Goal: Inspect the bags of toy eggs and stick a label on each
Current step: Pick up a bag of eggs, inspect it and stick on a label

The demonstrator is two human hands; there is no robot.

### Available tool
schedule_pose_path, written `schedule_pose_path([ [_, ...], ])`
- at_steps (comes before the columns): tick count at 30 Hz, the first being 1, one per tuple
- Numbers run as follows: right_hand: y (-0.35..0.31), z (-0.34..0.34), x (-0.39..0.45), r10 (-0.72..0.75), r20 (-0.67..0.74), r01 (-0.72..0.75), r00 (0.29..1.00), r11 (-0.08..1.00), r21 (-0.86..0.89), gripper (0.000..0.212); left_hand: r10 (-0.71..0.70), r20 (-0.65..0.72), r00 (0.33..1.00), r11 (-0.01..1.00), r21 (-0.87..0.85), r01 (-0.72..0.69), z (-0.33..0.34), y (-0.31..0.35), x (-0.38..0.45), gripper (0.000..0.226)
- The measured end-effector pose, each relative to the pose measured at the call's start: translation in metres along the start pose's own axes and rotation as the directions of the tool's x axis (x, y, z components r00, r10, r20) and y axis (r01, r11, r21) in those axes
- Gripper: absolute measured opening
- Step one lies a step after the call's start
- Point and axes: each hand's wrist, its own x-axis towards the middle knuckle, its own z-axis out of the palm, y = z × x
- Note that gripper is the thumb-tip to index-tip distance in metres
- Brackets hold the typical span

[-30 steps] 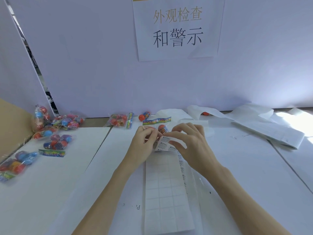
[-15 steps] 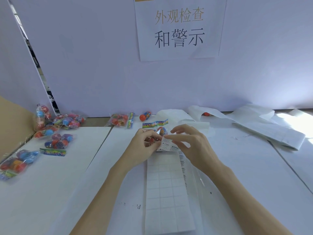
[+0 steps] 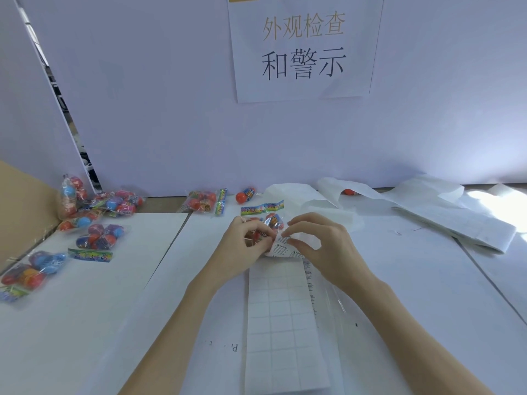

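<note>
Nearest, a label backing sheet (image 3: 281,334) with a peeled grid is lying on the white bench (image 3: 85,323) just below both hands. Above its far end, the left hand (image 3: 242,246) is gripping a clear bag of toy eggs (image 3: 268,223) with curled fingers, while the right hand (image 3: 325,249) is pinching a white warning label (image 3: 281,249) at that bag's near edge. Farther off to the left hand's side, more bags of toy eggs (image 3: 97,238) are lying scattered, and beyond the right hand, spent backing sheets (image 3: 456,223) are sitting crumpled.
</note>
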Motion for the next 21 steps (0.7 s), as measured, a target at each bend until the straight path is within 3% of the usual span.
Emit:
schedule_pose_path([
  [6,-0.01,-0.001,-0.002,0.083,0.083,-0.089,0.993,0.994,0.069,0.013,-0.039,-0.05,0.998,0.999,-0.035,0.037,0.002,0.007,0.0,0.023],
  [9,-0.018,-0.004,-0.001,0.185,0.123,-0.211,0.975,0.945,0.249,0.005,-0.051,-0.068,0.996,0.997,-0.062,0.047,0.004,0.008,0.0,0.022],
  [13,-0.025,-0.008,0.003,0.286,0.043,-0.27,0.957,0.833,0.482,0.012,-0.014,-0.138,0.99,0.997,-0.073,0.004,0.003,0.007,-0.001,0.016],
  [18,-0.029,-0.024,0.01,0.407,-0.179,-0.157,0.896,0.667,0.728,0.015,0.014,-0.269,0.963,0.897,-0.423,-0.131,-0.006,0.01,-0.001,0.03],
  [21,-0.027,-0.029,0.011,0.478,-0.186,-0.139,0.858,0.566,0.812,0.014,0.013,-0.287,0.958,0.806,-0.564,-0.18,-0.009,0.01,0.001,0.038],
])
